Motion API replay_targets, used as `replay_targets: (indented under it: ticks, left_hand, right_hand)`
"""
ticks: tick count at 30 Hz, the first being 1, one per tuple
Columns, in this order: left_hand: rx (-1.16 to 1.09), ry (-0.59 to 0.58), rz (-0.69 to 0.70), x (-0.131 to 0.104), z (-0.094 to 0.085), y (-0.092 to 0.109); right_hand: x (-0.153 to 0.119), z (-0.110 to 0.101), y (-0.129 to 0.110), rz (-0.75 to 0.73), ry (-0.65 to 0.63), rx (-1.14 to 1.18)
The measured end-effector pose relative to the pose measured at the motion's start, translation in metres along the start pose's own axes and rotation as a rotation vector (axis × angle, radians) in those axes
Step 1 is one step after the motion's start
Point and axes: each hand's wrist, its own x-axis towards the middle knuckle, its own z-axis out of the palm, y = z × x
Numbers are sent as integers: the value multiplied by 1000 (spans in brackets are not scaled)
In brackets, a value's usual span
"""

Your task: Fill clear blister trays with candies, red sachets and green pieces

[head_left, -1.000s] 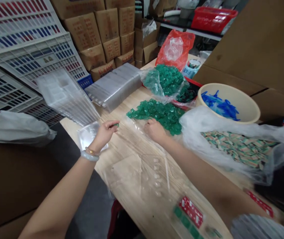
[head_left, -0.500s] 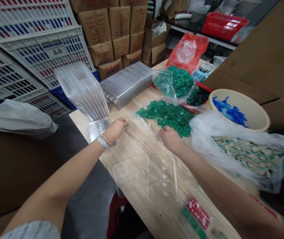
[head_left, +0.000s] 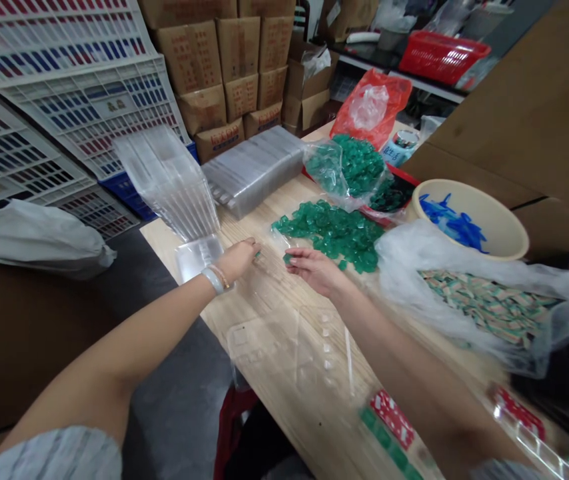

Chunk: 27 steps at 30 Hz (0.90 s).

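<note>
My left hand (head_left: 238,260) is closed over the table, with a sliver of a small green piece (head_left: 257,254) showing at its fingertips. To its right, my right hand (head_left: 314,270) pinches another small green plastic piece (head_left: 287,258) between thumb and fingers. Just beyond that hand spreads a loose pile of translucent green pieces (head_left: 334,230). Nearer to me, a clear plastic blister tray (head_left: 289,347) lies on the wooden table (head_left: 259,300). Beside my left wrist stands a fanned stack of clear plastic trays (head_left: 167,183).
A longer stack of clear trays (head_left: 257,167) lies behind. To the right are a bag of green pieces (head_left: 354,163), a cream basin (head_left: 509,240) with blue pieces, and a bag of striped pieces (head_left: 489,307). A red-and-white dotted pack (head_left: 392,419) lies at the near edge.
My right hand has moved left from the edge of the green pile, and a green piece now shows in its fingers. The left hand has barely moved.
</note>
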Motion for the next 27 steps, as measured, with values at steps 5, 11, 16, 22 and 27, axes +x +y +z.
replay_targets:
  ticks: [5, 11, 16, 22, 27]
  left_hand:
    - [-296, 230, -141, -18, -13, 16]
    - [-1434, -16, -458, -26, -17, 42]
    - [-1553, 10, -536, -19, -24, 29]
    - [-956, 151, -307, -22, -22, 6]
    - [-65, 155, -68, -29, -1, -5]
  right_hand:
    - [6, 19, 4, 44, -21, 101]
    - [7, 36, 14, -287, 67, -327]
    - [20, 47, 9, -403, 42, -522]
    - [37, 46, 10, -490, 68, -798]
    - [48, 45, 32, -541, 86, -1255]
